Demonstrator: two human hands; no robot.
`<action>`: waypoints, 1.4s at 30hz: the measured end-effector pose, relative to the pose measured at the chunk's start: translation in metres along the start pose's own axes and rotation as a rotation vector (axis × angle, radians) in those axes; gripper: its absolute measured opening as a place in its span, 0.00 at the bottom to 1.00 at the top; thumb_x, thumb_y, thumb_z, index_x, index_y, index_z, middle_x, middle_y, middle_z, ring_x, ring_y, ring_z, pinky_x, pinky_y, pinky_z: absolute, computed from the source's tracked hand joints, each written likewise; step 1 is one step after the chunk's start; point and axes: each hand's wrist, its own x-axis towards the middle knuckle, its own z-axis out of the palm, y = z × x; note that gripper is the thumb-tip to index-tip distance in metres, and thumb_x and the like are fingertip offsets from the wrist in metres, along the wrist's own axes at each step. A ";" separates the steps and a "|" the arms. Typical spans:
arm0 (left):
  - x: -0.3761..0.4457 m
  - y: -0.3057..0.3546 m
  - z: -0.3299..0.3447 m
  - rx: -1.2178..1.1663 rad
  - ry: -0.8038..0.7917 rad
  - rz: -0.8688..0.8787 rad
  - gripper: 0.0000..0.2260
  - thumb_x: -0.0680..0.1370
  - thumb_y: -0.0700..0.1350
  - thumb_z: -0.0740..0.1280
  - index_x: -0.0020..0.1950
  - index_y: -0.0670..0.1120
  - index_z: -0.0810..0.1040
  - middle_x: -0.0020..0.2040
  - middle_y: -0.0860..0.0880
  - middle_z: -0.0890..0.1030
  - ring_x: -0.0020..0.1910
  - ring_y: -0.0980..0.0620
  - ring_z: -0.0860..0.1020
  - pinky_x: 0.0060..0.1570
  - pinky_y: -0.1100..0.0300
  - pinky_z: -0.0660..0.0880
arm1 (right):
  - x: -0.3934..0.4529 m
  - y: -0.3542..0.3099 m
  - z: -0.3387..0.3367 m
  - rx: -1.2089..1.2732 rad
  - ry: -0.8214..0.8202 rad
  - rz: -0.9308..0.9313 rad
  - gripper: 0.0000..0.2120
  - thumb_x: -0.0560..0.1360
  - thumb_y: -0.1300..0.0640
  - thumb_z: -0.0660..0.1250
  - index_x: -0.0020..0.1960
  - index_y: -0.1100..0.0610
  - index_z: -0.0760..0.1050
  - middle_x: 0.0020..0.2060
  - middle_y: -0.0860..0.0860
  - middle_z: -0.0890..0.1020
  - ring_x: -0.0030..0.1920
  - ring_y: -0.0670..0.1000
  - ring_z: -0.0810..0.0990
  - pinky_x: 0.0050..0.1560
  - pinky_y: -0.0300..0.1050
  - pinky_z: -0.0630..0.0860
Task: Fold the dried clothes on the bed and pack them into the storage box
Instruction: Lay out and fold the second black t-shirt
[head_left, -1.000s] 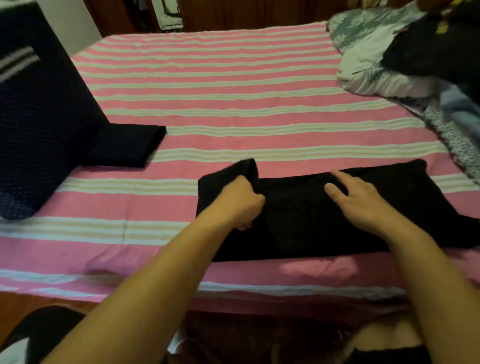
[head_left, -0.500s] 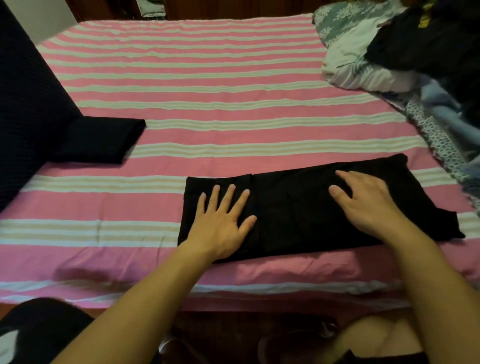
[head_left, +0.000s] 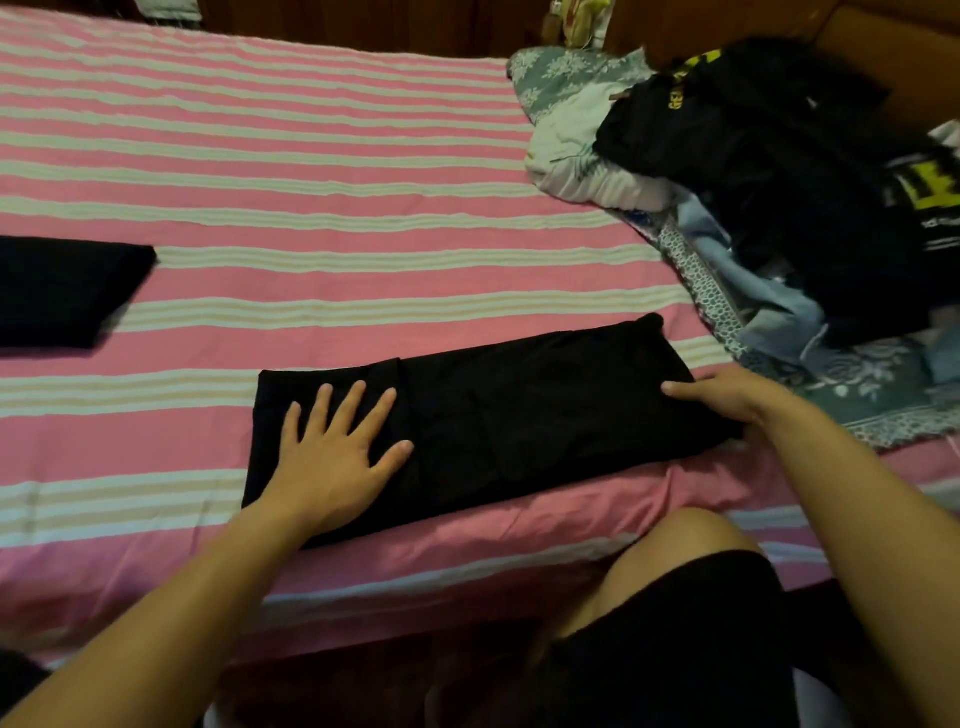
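Observation:
A black garment (head_left: 519, 415), folded into a long band, lies across the near edge of the pink striped bed (head_left: 311, 182). My left hand (head_left: 332, 457) presses flat on its left end with the fingers spread. At the garment's right end my right hand (head_left: 727, 395) holds the edge, fingers over the top and thumb hidden beneath. A folded black piece (head_left: 62, 291) lies apart at the far left. The storage box is out of view.
A heap of unfolded clothes (head_left: 779, 156), mostly black with yellow print, sits at the right on a floral blanket (head_left: 857, 374) and a white pillow (head_left: 576, 166). My knee (head_left: 685, 571) is below the bed's near edge.
My left hand let go of the folded-over left end and now lies flat on it. My right hand slid to the garment's right end. The view swung right, losing the dark box.

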 end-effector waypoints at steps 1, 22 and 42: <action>0.001 -0.003 -0.006 -0.066 -0.025 0.012 0.31 0.79 0.71 0.47 0.81 0.66 0.43 0.83 0.55 0.42 0.82 0.48 0.38 0.78 0.43 0.35 | -0.007 -0.005 -0.001 0.102 -0.083 0.024 0.15 0.78 0.53 0.71 0.57 0.64 0.78 0.40 0.59 0.86 0.37 0.57 0.85 0.33 0.46 0.81; -0.059 -0.039 -0.004 -0.131 0.140 -0.123 0.36 0.74 0.73 0.38 0.80 0.65 0.54 0.84 0.49 0.46 0.82 0.43 0.41 0.79 0.46 0.47 | -0.047 -0.100 0.108 -0.544 0.175 -0.848 0.31 0.77 0.33 0.54 0.72 0.51 0.71 0.66 0.54 0.75 0.67 0.57 0.71 0.70 0.54 0.67; -0.052 -0.032 0.025 0.021 0.139 -0.120 0.39 0.68 0.73 0.21 0.79 0.69 0.38 0.83 0.51 0.40 0.80 0.42 0.34 0.78 0.44 0.40 | 0.016 -0.156 0.177 -0.647 -0.117 -0.923 0.18 0.85 0.48 0.54 0.42 0.56 0.70 0.39 0.52 0.75 0.44 0.55 0.75 0.46 0.49 0.68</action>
